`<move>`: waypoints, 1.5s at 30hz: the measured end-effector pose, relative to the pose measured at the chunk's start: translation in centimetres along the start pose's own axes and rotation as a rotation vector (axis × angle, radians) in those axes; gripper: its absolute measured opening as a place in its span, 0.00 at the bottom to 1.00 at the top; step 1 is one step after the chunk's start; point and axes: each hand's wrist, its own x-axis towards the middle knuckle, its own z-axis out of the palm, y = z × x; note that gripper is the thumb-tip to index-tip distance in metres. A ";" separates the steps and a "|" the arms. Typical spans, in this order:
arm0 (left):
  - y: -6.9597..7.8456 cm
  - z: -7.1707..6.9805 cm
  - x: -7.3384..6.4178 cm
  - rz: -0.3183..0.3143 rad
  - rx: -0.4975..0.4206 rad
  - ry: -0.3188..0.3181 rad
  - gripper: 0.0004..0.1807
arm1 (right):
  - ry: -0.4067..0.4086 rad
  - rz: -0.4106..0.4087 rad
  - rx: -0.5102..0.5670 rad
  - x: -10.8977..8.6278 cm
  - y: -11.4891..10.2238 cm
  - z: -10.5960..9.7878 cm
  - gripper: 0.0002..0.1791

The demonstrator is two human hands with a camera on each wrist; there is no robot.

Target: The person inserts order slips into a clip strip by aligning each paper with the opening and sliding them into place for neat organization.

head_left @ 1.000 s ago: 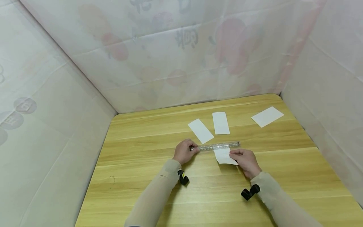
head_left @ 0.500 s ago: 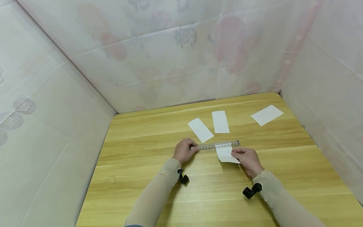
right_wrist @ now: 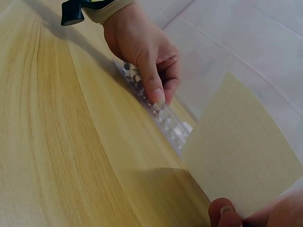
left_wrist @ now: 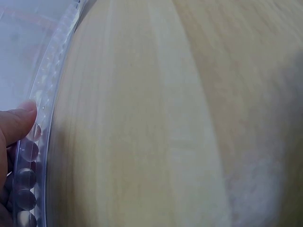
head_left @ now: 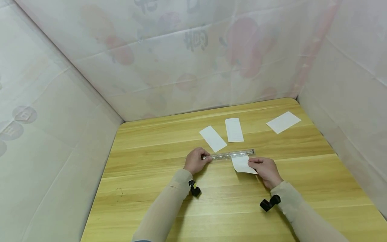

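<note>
My left hand (head_left: 196, 160) pinches the left end of a clear plastic ruler (head_left: 223, 156) with a row of round holes along it. In the left wrist view, my left thumb (left_wrist: 19, 122) presses on the ruler (left_wrist: 40, 109). My right hand (head_left: 266, 171) pinches the near right corner of a white slip of paper (head_left: 242, 164). The slip's far end lies at the ruler, towards its right end; whether it runs under or through cannot be told. In the right wrist view the paper (right_wrist: 241, 146) bends up off the table, with faint lines across it.
Behind the ruler lie two white slips, one tilted (head_left: 213, 138) and one nearly straight (head_left: 234, 130). Another slip (head_left: 283, 122) is at the far right. The wooden table (head_left: 151, 144) meets fabric walls (head_left: 169, 67) at its back and sides.
My right hand and the paper slip have shifted slightly to the right along the ruler. The left hand and the ruler have stayed in place.
</note>
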 end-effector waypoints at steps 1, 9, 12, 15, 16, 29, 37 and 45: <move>0.0 0.0 0.0 0.000 -0.001 0.000 0.09 | 0.001 0.000 0.000 0.0 0.0 0.0 0.22; 0.2 -0.1 -0.1 0.014 0.012 0.003 0.09 | 0.013 0.016 0.005 0.1 0.2 -0.3 0.22; 0.2 0.0 0.0 0.016 0.018 0.005 0.09 | 0.022 0.020 0.006 0.1 0.1 -0.3 0.22; 0.2 0.0 0.0 0.015 0.018 0.004 0.09 | 0.029 0.015 0.006 0.1 0.1 -0.3 0.21; 0.1 0.0 0.0 0.014 0.019 0.004 0.10 | 0.031 0.015 0.007 0.1 0.1 -0.4 0.21; 0.1 0.1 0.0 0.017 0.029 0.009 0.10 | 0.036 0.026 0.005 0.2 0.1 -0.7 0.20; 0.1 0.0 0.0 0.014 0.026 0.005 0.10 | 0.038 0.024 0.009 0.3 0.2 -0.9 0.20; 0.1 0.0 0.0 0.011 0.015 0.002 0.10 | 0.039 0.028 0.015 0.1 0.1 -0.9 0.20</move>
